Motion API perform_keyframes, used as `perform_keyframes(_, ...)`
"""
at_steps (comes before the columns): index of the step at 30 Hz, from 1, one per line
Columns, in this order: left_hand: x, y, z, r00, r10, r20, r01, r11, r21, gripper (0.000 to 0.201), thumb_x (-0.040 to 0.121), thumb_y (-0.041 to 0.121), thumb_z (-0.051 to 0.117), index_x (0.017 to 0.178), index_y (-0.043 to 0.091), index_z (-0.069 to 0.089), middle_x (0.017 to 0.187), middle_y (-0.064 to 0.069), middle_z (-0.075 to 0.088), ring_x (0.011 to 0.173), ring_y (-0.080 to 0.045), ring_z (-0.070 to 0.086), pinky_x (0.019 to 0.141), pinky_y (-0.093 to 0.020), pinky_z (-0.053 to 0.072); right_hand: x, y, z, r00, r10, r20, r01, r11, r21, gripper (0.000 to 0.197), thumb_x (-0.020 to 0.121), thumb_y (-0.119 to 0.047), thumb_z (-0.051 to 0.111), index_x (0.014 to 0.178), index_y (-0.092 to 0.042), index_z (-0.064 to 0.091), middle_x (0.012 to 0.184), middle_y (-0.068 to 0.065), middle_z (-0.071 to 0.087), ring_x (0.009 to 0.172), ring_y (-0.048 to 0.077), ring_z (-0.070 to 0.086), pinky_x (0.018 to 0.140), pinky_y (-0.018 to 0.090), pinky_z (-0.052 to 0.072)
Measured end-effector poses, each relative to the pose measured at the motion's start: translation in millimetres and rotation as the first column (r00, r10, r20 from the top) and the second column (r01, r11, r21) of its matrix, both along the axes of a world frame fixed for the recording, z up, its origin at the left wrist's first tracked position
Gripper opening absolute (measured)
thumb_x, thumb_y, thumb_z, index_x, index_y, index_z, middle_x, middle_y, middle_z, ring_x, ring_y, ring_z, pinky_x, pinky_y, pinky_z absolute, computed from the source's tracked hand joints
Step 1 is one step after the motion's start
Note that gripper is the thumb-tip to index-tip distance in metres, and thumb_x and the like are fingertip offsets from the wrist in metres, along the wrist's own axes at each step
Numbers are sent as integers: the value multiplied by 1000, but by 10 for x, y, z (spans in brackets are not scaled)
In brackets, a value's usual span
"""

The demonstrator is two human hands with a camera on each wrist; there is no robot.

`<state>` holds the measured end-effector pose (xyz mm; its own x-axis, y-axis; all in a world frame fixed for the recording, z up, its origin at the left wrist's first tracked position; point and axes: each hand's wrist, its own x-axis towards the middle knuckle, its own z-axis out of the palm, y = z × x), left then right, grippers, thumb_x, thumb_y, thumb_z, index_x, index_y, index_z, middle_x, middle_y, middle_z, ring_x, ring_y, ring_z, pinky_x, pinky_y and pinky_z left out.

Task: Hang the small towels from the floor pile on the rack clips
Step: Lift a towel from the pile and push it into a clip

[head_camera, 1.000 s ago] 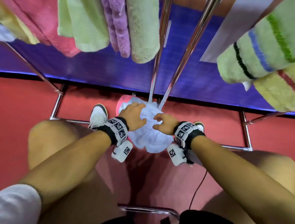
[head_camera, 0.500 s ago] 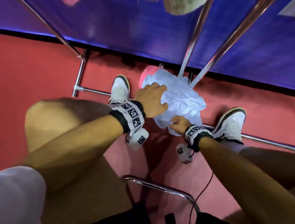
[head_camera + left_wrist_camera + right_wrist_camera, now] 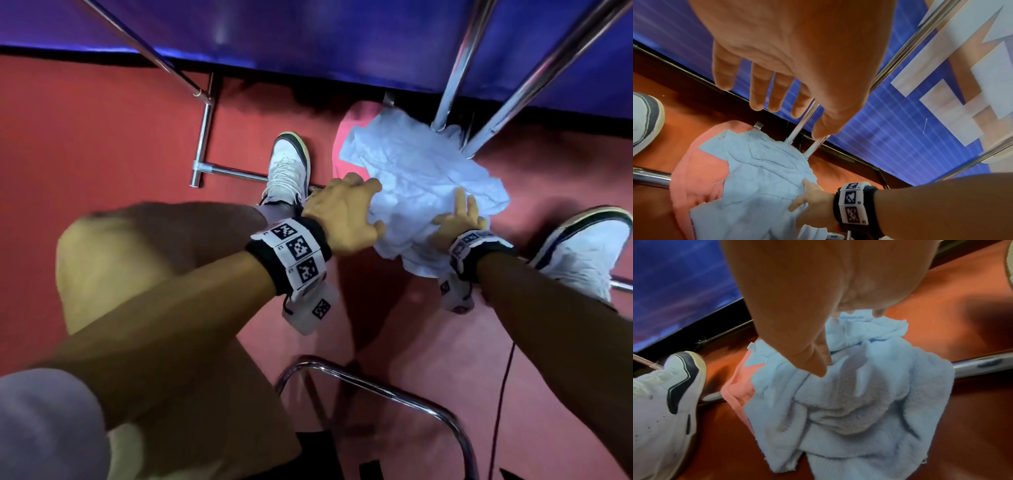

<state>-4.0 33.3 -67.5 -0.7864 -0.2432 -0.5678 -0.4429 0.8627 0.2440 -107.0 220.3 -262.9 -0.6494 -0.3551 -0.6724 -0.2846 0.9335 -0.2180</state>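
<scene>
On the red floor [image 3: 102,144] we see the rack's chrome legs [image 3: 455,68] planted at about one o'clock from the crumpled pale blue towel [image 3: 418,178], which lies on a pink towel [image 3: 346,126] peeking out at its ten o'clock edge. Our left hand [image 3: 342,219] hovers at the blue towel's eight o'clock side with fingers spread and straight, clasping nothing. Our right hand [image 3: 459,222] rests on the towel's five o'clock part; we cannot tell whether its fingers pinch the cloth.
</scene>
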Motion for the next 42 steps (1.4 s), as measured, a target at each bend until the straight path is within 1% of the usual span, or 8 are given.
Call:
perform_keyframes(4, 52, 111, -74, 998, -55, 40, 54, 998, 31, 60, 74, 55, 53, 126, 25, 51, 124, -5, 55, 115, -31, 53, 97, -47, 45, -4, 67, -81, 997, 51, 59, -50, 999, -17, 67, 90, -46, 38, 148, -12, 37, 162, 6, 19, 150, 22, 13, 119, 41, 13)
perform_keyframes(8, 72, 167, -81, 994, -96, 50, 95, 995, 34, 58, 80, 52, 59, 131, 25, 48, 130, -4, 52, 119, -30, 51, 98, -47, 43, -85, 57, 71, 996, 19, -92, -33, 988, -153, 37, 89, -19, 57, 121, -1, 61, 130, 19, 58, 122, 34, 54, 99, 43, 42)
perform_keyframes(12, 17, 149, -3, 996, -92, -4, 92, 995, 46, 64, 78, 45, 59, 135, 21, 45, 127, -8, 54, 116, -34, 54, 95, -47, 47, -131, -36, 494, 987, -84, -138, 34, 943, -332, 13, 80, -16, 69, 91, -11, 73, 100, 14, 72, 95, 37, 64, 82, 36, 48)
perform_keyframes(21, -131, 182, 271, 982, -89, -167, 102, 992, 70, 74, 75, 42, 69, 138, 17, 39, 126, -12, 51, 115, -38, 51, 94, -49, 46, 25, -124, 1851, 953, -159, -258, -87, 670, -737, 23, 57, -2, 64, 58, -23, 53, 54, -15, 48, 54, 9, 45, 55, 16, 34)
perform_keyframes(26, -75, 356, 526, 937, -55, -345, 129, 972, 197, 18, 79, 33, 71, 81, 25, 56, 83, 2, 58, 87, -31, 61, 72, -34, 47, 300, 30, 2726, 945, -257, -204, -65, 463, -884, 30, 61, -7, 57, 60, -32, 40, 52, -11, 43, 47, 3, 39, 51, 10, 29)
perform_keyframes(33, 137, 590, 1163, 754, 183, -630, 193, 856, 480, 21, 74, 10, 45, 65, 26, 35, 59, 8, 39, 56, -6, 39, 54, -21, 31, 621, 313, 3552, 908, -362, -212, -113, 277, -954, 40, 76, 4, 60, 67, -29, 40, 57, -12, 40, 52, 3, 35, 53, 13, 30)
perform_keyframes(38, 271, 606, 1677, 649, 495, -577, 103, 695, 712, 13, 70, 9, 48, 60, 16, 43, 58, 7, 37, 53, -1, 31, 51, -20, 28, 770, 366, 3759, 927, -272, -257, -137, 391, -910, 22, 78, -23, 79, 84, -15, 60, 73, -5, 61, 61, 11, 52, 59, 18, 43)
perform_keyframes(42, 405, 567, 1644, 754, 265, -601, 112, 850, 515, 25, 66, 43, 57, 61, 19, 49, 58, 3, 47, 56, -10, 40, 55, -31, 34, 806, 403, 3483, 937, -108, -332, -181, 663, -726, 20, 74, -41, 70, 73, -26, 56, 63, -5, 57, 63, 19, 52, 60, 30, 41)
